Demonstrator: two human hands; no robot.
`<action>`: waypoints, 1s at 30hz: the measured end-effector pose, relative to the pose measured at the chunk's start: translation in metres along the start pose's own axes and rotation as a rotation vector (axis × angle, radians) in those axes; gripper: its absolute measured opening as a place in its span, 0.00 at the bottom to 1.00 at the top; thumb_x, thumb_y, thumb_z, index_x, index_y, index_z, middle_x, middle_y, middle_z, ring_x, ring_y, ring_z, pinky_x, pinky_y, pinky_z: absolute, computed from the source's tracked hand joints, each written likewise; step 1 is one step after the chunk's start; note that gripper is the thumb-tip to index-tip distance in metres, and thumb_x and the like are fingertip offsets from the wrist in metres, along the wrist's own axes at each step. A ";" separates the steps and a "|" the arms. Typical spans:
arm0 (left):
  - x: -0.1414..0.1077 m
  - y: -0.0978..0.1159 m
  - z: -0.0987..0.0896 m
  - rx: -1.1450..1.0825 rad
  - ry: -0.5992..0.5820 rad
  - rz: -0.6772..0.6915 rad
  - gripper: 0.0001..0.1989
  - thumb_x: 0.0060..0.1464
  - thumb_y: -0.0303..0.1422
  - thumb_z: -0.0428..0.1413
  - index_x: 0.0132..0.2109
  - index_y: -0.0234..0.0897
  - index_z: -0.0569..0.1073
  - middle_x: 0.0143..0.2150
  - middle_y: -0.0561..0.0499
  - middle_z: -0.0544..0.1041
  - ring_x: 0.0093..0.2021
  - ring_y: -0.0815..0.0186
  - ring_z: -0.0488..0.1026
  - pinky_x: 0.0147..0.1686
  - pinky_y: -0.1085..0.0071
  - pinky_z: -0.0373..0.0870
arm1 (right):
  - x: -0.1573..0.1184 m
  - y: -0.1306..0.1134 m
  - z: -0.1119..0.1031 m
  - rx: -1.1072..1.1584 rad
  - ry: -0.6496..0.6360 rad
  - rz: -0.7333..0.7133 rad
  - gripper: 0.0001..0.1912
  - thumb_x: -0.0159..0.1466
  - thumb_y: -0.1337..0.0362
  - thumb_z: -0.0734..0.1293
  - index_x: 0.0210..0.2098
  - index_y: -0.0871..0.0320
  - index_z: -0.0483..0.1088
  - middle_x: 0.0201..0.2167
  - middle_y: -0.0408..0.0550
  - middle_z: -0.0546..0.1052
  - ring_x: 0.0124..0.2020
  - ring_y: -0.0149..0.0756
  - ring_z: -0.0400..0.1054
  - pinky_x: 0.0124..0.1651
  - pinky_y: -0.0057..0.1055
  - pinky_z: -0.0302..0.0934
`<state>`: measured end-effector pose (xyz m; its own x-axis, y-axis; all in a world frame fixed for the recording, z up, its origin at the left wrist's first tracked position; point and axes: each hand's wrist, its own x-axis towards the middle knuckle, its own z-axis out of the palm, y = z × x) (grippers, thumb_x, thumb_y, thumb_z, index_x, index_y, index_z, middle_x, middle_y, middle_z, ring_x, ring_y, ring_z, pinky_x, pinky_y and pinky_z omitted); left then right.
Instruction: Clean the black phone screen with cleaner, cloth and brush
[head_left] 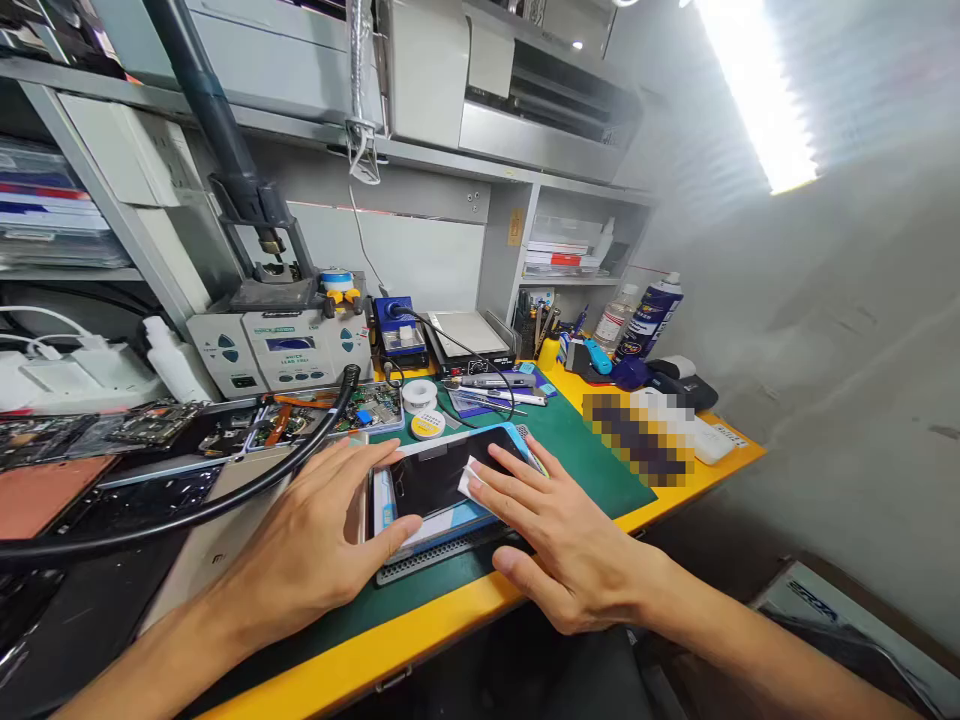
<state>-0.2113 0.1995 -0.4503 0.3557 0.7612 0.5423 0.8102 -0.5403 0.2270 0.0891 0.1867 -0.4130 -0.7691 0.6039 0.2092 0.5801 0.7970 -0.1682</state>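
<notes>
A phone (431, 478) with a black screen lies on a blue-and-white flat box (457, 518), over a green mat (600, 470). My left hand (322, 525) spans the phone's left end, its thumb at the near edge and fingertips at the far edge. A small white wipe (470, 478) is pressed against the screen under the fingers of my right hand (547, 515), whose thumb stands apart. Part of the wipe is hidden by those fingers. Beneath the box a perforated grey plate (420, 567) sticks out toward me.
Left of the mat lie circuit boards (375, 408) and phone parts, with a thick black hose (247, 505) arching over. Behind stand a soldering station (292, 350), a hot plate (469, 340) and tweezers (506, 398). Spray can (649, 318) at right; yellow table edge (450, 615) in front.
</notes>
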 end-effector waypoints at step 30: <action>0.005 0.006 -0.005 -0.037 -0.030 -0.030 0.31 0.57 0.50 0.60 0.61 0.39 0.68 0.58 0.43 0.77 0.60 0.49 0.72 0.61 0.51 0.67 | 0.030 0.031 -0.002 -0.212 0.065 0.119 0.29 0.75 0.55 0.56 0.69 0.67 0.61 0.70 0.58 0.63 0.73 0.58 0.49 0.72 0.65 0.41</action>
<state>-0.2070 0.1980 -0.4420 0.3458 0.7874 0.5103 0.8029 -0.5297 0.2733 0.0849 0.2297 -0.4106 -0.6768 0.6876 0.2630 0.7144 0.6996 0.0093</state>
